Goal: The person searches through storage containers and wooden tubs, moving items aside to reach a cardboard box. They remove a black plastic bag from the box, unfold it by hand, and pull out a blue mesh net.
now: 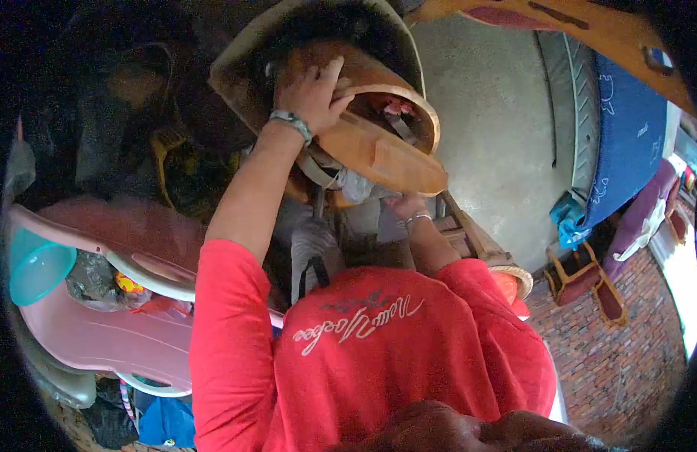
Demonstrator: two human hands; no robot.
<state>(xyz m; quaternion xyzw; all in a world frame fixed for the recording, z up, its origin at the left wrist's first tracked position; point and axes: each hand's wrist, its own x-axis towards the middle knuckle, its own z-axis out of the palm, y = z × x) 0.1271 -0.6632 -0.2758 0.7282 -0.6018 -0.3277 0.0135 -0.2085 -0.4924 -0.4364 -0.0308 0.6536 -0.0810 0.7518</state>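
Observation:
An orange-brown rounded piece (pixel 382 154) with a thick rim and a hollow holding small pinkish and grey items lies tilted at the upper middle. My left hand (pixel 314 94), with a bracelet at the wrist, rests on its brown upper side with the fingers spread. Just below its lower right end is my right hand (pixel 406 206), also with a bracelet; its fingers are partly hidden, so its grip cannot be made out. Whitish crumpled plastic (pixel 354 185) shows beneath the piece. Behind it stands a large pale-rimmed container (pixel 412 45), dark inside.
A pink plastic item (pixel 107 335) and a teal bowl (pixel 43 265) are at the left. Wooden slats (pixel 463 230) and a basket rim (pixel 523 280) lie near my right arm. Blue fabric (pixel 631 135) hangs at the right, above a small wooden chair (pixel 574 279).

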